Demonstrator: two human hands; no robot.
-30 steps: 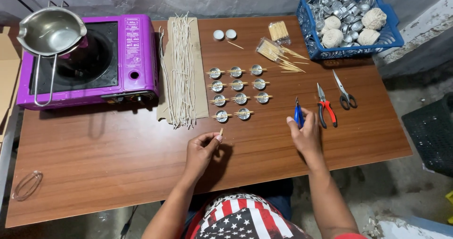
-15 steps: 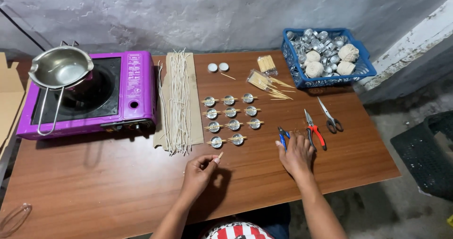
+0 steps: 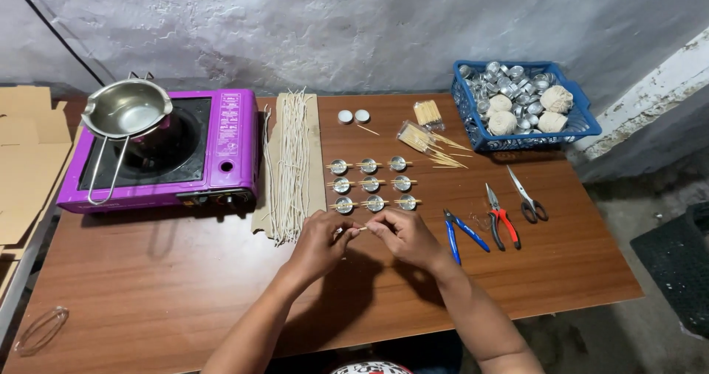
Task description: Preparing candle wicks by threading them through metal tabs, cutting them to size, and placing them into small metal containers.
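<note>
- Both of your hands meet just in front of the rows of cups: your left hand (image 3: 319, 242) and right hand (image 3: 402, 235) sit fingertip to fingertip over the brown wooden surface (image 3: 148, 285)
- Between them you hold a thin pale wooden stick (image 3: 360, 229), lying level; your right grip is pinched on one end of it
- Your left grip is closed around a small round metal cup (image 3: 339, 231); only a silvery sliver shows between the fingers, so its inside cannot be seen
- Nine matching tin cups (image 3: 371, 184) stand just beyond your hands in three rows of three, each shiny and shallow with a stick laid across its rim
- Left of the cups, a bundle of long cream wicks (image 3: 290, 163) lies on a strip of brown card
- Further left sits a purple portable stove (image 3: 166, 152) with a steel pouring pot (image 3: 125, 110) on its burner
- To your right lie blue-handled pliers (image 3: 461, 234), red-handled cutters (image 3: 501, 223) and grey scissors (image 3: 526, 197), all apart from your hands
- At the far right corner a blue basket (image 3: 583, 127) holds more empty tin cups and balls of pale string, with loose sticks (image 3: 432, 141) beside it
</note>
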